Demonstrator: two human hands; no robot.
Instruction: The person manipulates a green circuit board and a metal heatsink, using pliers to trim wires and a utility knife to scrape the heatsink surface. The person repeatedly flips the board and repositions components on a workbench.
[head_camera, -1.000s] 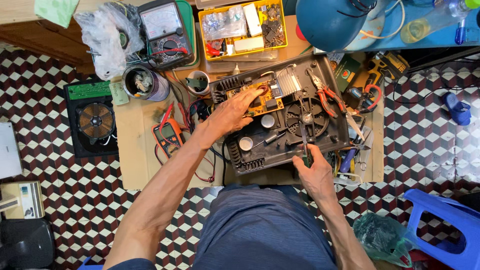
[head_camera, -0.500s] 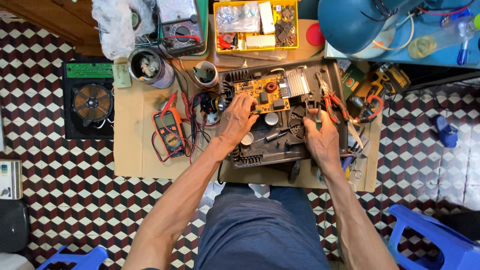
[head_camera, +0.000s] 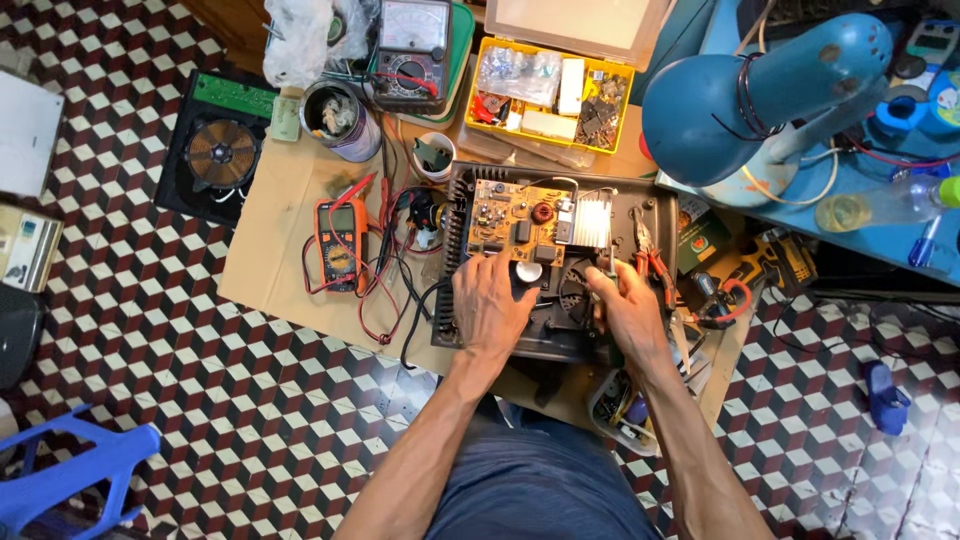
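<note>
The opened black appliance housing (head_camera: 560, 265) lies flat on the cardboard sheet (head_camera: 280, 230) that serves as my worktop, toward its right edge and directly in front of me. My left hand (head_camera: 492, 308) rests palm-down on the near left portion of the housing, fingers loosely spread and flat, just below the tan circuit board (head_camera: 510, 222). My right hand (head_camera: 628, 312) sits on the near right portion, fingers curled around a slim tool; whether the grip is a full pinch, I cannot tell. Both hands are close together, with the round fan grille of the housing between them.

The housing is matte black plastic, rectangular, with ribbed vent slots along its left wall. The circuit board carries a copper-wound toroid and adjoins a finned silver heat sink (head_camera: 592, 222). Red-handled pliers (head_camera: 650, 262) lie at the right wall of the housing.

An orange digital multimeter (head_camera: 340, 240) with red and black leads lies near the cardboard's centre-left. A yellow parts box (head_camera: 545, 95) stands at the far edge.
</note>
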